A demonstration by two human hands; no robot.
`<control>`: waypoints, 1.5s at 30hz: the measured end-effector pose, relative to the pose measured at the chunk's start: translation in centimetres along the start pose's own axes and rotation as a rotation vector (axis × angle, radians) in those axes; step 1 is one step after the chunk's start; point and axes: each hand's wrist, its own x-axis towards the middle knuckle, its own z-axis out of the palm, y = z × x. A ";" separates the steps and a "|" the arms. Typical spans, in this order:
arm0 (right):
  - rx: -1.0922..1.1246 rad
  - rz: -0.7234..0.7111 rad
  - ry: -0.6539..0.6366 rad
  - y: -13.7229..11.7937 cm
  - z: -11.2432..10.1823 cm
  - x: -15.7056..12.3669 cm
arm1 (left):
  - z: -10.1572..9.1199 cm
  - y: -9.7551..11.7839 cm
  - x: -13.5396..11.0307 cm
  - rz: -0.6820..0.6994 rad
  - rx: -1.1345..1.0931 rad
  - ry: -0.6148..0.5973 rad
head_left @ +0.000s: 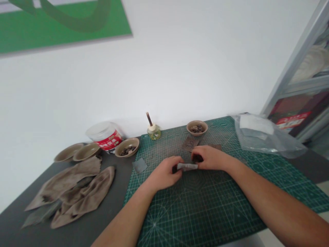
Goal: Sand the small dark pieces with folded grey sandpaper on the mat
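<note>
Two bare forearms come in from the lower edge over the green cutting mat [205, 209], which lies on the dark counter [108, 212]. The hands meet close together near the middle of the mat. The left hand [164, 173] pinches the left end of a pale grey strip [187, 167], which lies level just above the mat. The right hand [209, 157] curls its fingers over a small dark piece [197, 158] and touches the strip's right end. Just beyond the hands lie brownish sheets [190, 143], and a small grey square [139, 165] sits at the mat's left edge. Further back stand a bowl of dark pieces [197, 127] and a small glass bottle [153, 132] with a stick in it. Off the mat to the left are a second bowl with dark pieces [126, 146], two shallow dishes [77, 152], a white tub with a red label [105, 136] and crumpled brown cloths [74, 188]. A clear plastic bag [262, 135] lies on the mat's far right corner.
</note>
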 end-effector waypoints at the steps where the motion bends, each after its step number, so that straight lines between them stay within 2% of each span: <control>1: 0.000 0.001 0.005 0.0 0.0 0.0 | 0.1 0.0 0.0 0.004 0.006 0.007; 4: 0.000 0.004 0.023 0.1 0.0 0.0 | 0.2 -0.2 0.1 0.009 0.017 0.063; 8: 0.006 0.004 0.002 0.1 0.0 0.0 | 0.3 -0.4 0.2 0.046 0.011 0.018; 13: 0.006 0.017 0.016 0.1 0.0 0.0 | 0.2 -0.9 0.1 0.001 0.004 0.109; 15: 0.016 0.033 0.035 0.2 0.1 0.1 | -0.5 -1.4 0.0 -0.046 0.017 0.254; 18: 0.068 0.056 0.053 0.3 0.2 0.1 | -2.1 -2.8 -0.2 -0.169 0.075 0.697; 19: 0.085 0.058 0.053 0.4 0.2 0.1 | -2.7 -3.3 -0.2 -0.190 0.116 0.793; 20: 0.099 0.059 0.052 0.4 0.3 0.1 | -3.2 -3.9 -0.3 -0.195 0.155 0.831; 22: 0.115 0.058 0.050 0.5 0.3 0.1 | -3.7 -5.0 -0.3 -0.233 0.223 0.810; 23: 0.121 0.056 0.048 0.5 0.4 0.1 | -3.8 -5.4 -0.3 -0.256 0.258 0.756; 27: 0.129 0.048 0.063 0.7 0.4 0.1 | -3.5 -6.0 -0.4 -0.378 0.424 0.385; 29: 0.130 0.040 0.076 0.9 0.5 0.1 | -3.5 -6.0 -0.4 -0.423 0.474 0.289; 33: 0.146 0.031 0.095 1.3 0.8 0.2 | -4.5 -6.9 -1.5 -0.562 0.513 0.369; 35: 0.157 0.031 0.104 1.5 0.9 0.2 | -5.0 -8.2 -2.8 -0.656 0.509 0.334; 36: 0.163 0.029 0.109 1.6 0.9 0.2 | -5.1 -8.9 -3.6 -0.669 0.490 0.263; 37: 0.169 0.026 0.116 1.7 1.0 0.2 | -5.2 -9.7 -4.4 -0.651 0.466 0.185; 39: 0.180 0.015 0.135 1.7 1.1 0.2 | -5.0 -10.8 -6.0 -0.579 0.449 0.147; 42: 0.188 0.013 0.170 1.6 1.5 0.3 | -4.6 -11.3 -7.6 -0.465 0.461 0.200; 45: 0.189 0.041 0.216 1.2 1.8 0.5 | -4.6 -10.7 -8.4 -0.396 0.454 0.264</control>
